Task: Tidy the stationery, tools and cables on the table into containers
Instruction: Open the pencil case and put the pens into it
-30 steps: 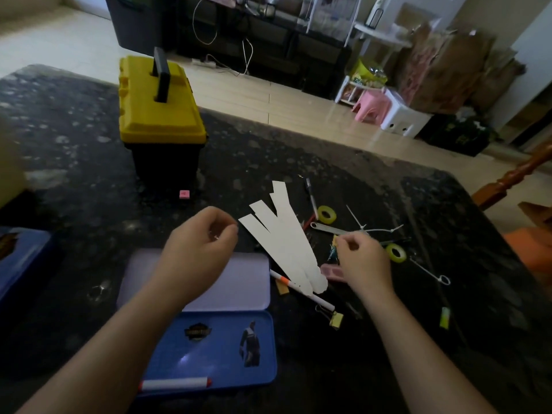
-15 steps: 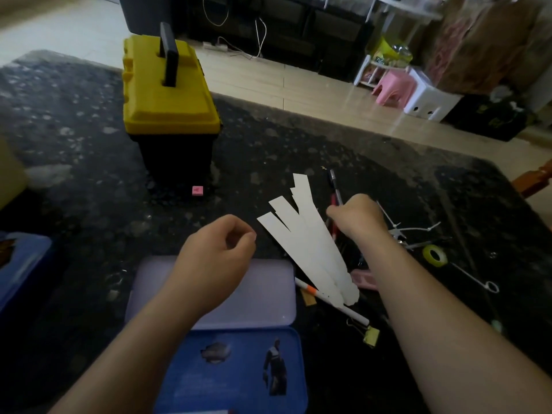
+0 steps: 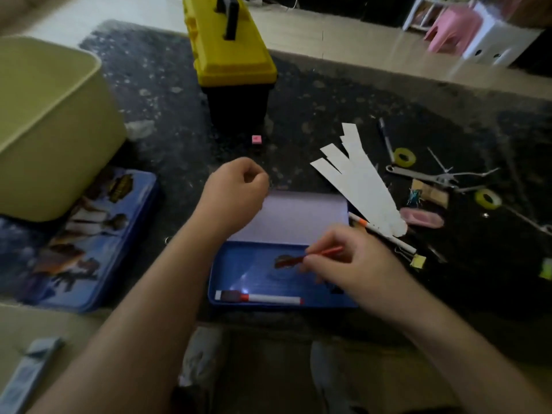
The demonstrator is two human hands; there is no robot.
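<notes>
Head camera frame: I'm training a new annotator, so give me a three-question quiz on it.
1. True or false: the blue pencil tin lies open.
2. What does the right hand hold? A) red pen B) tape roll C) wrench
3. Fill in: a marker lies ___ the tin.

Key: 1 true; 2 A; 3 inside. The left hand is curled over the tin's lid and holds nothing visible.

Home living room, pink stool [image 3: 451, 26], tiled floor [image 3: 343, 37]
</notes>
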